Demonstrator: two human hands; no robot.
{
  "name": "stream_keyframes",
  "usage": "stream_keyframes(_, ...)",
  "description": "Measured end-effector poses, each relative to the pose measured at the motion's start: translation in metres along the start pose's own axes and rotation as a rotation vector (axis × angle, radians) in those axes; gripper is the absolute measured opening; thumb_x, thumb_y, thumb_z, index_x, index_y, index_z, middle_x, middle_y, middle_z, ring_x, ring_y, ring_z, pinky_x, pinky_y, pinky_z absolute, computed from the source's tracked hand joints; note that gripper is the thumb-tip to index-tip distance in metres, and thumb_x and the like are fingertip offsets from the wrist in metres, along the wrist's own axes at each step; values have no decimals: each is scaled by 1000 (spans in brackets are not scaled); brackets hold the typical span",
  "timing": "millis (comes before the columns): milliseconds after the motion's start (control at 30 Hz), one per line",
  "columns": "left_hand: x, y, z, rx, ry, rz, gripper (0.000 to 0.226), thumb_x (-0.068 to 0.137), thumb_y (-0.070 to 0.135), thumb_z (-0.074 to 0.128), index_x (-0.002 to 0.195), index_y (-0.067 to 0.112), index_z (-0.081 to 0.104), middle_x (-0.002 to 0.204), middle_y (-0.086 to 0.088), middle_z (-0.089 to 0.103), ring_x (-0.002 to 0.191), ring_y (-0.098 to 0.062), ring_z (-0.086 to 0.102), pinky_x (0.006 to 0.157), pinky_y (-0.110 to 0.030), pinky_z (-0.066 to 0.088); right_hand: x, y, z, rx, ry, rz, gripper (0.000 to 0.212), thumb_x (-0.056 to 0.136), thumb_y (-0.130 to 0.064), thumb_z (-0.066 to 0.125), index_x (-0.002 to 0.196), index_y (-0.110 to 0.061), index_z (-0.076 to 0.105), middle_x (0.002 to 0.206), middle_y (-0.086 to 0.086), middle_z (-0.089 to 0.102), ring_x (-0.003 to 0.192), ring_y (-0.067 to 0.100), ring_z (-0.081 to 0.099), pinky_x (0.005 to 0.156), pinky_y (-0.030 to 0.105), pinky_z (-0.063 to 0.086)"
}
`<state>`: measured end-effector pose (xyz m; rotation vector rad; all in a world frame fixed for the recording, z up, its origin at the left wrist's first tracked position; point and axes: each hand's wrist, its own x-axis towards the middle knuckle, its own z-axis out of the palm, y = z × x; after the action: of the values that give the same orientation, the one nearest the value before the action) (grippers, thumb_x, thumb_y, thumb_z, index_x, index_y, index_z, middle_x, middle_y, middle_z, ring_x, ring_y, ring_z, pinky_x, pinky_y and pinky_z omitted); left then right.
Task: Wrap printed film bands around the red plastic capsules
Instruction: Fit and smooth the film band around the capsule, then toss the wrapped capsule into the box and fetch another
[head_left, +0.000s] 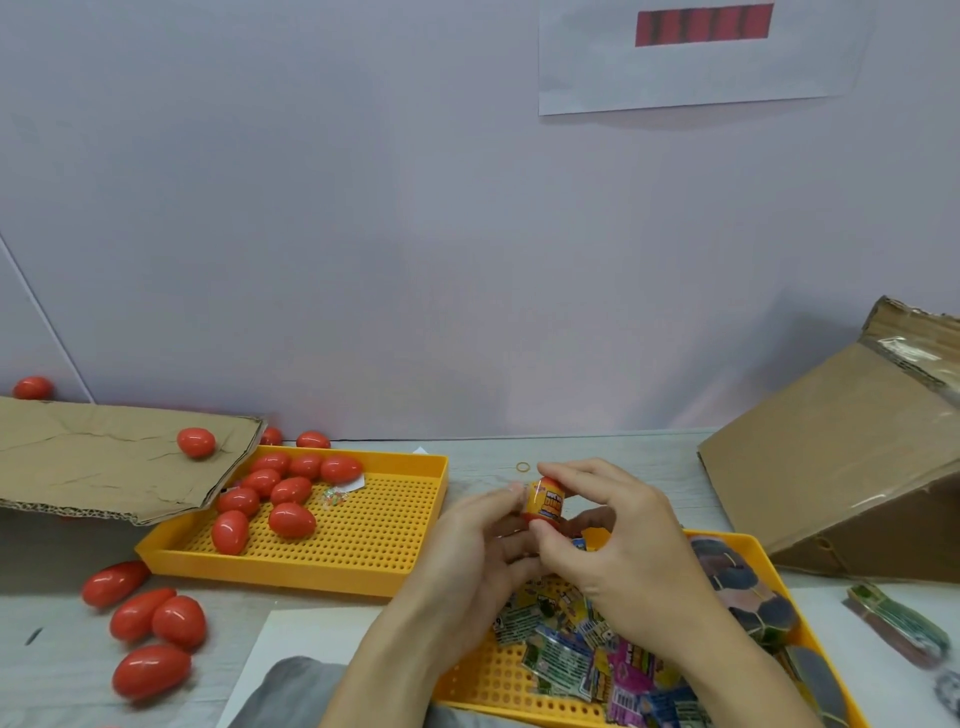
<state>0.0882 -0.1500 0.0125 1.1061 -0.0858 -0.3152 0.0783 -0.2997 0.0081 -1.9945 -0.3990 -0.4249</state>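
Both hands hold one red capsule (545, 503) above the table, between the two yellow trays. A yellow printed film band covers most of it. My left hand (480, 545) grips it from the left and below. My right hand (618, 540) pinches it from the right with thumb and fingertips. Several bare red capsules (280, 493) lie in the yellow perforated tray (363, 551) at left. More red capsules (156, 621) lie loose on the table at the lower left. Loose printed film bands (576, 660) fill the near yellow tray (748, 545) under my hands.
A flat cardboard sheet (104, 457) overhangs the left tray with one capsule (196, 441) on it. A tilted cardboard box (852, 467) stands at the right. A bundle of bands (898, 623) lies at the far right. A rubber band (523, 466) lies behind my hands.
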Motion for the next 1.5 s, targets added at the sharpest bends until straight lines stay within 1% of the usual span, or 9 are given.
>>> stream_keyframes(233, 2, 3, -5, -101, 81, 1, 23, 85, 15, 67, 94, -4, 74, 106, -29, 71, 96, -35, 73, 70, -34, 61, -1, 3, 0, 96, 128, 80, 43, 79, -23, 80, 114, -42, 63, 102, -20, 67, 104, -3, 61, 75, 21, 56)
stream_keyframes(500, 4, -2, 0, 1, 205, 104, 37, 74, 16, 76, 97, -8, 58, 85, -25, 73, 74, -30, 74, 61, -30, 61, -4, -5, 21, -277, 70, 3, 24, 86, -43, 63, 109, -37, 63, 98, -22, 58, 95, -3, 55, 77, 15, 48)
stream_keyframes(633, 4, -4, 8, 191, 209, 114, 37, 76, 28, 73, 94, -4, 65, 86, -17, 76, 78, -30, 75, 59, -29, 61, -5, -4, 16, -239, 150, 224, 21, 86, -45, 58, 89, -28, 71, 79, -11, 67, 76, 2, 60, 65, 18, 49)
stream_keyframes(800, 3, 11, -2, 452, 400, 357, 25, 88, 36, 59, 95, 15, 68, 91, 3, 76, 79, -19, 73, 62, -33, 57, -1, -4, -22, 346, 108, 756, 41, 91, -46, 64, 80, -8, 73, 64, 3, 73, 60, 14, 69, 61, 26, 55)
stream_keyframes(1000, 4, 21, -12, 393, 469, 315, 16, 98, 19, 55, 97, 11, 70, 88, -5, 75, 83, -29, 69, 62, -38, 53, 54, -36, -144, 635, 758, 485, 44, 95, -48, 55, 95, -4, 56, 81, 13, 66, 59, 15, 69, 47, 21, 50)
stream_keyframes(1133, -1, 38, -32, 634, 546, 323, 11, 96, 17, 60, 92, 21, 70, 91, -1, 72, 89, -22, 65, 67, -38, 52, 50, -33, -143, 365, 524, 603, 51, 93, -51, 57, 94, 0, 57, 86, 16, 71, 67, 22, 72, 53, 26, 49)
stream_keyframes(1267, -20, 59, -68, 1066, 840, 315, 10, 87, 11, 69, 88, 21, 67, 92, -1, 69, 94, -28, 61, 79, -43, 49, 22, -23, -66, 147, 133, 609, 22, 97, -39, 56, 95, -20, 68, 74, -8, 74, 67, 15, 72, 55, 23, 49)
stream_keyframes(1367, -34, 65, -101, 1248, 1045, 151, 24, 82, 11, 72, 105, 16, 68, 110, -16, 68, 108, -39, 57, 95, -47, 45, 8, -24, -16, 193, 6, 533, 11, 97, -32, 57, 104, -28, 65, 79, -6, 74, 61, 14, 71, 48, 16, 44)
stream_keyframes(1500, -41, 59, -114, 1209, 1005, 32, 41, 87, 15, 70, 128, 18, 63, 127, -10, 64, 117, -31, 56, 98, -43, 47, 0, -23, 7, 111, -108, 430, 14, 96, -22, 60, 105, -31, 65, 76, -5, 74, 56, 15, 69, 52, 15, 47)
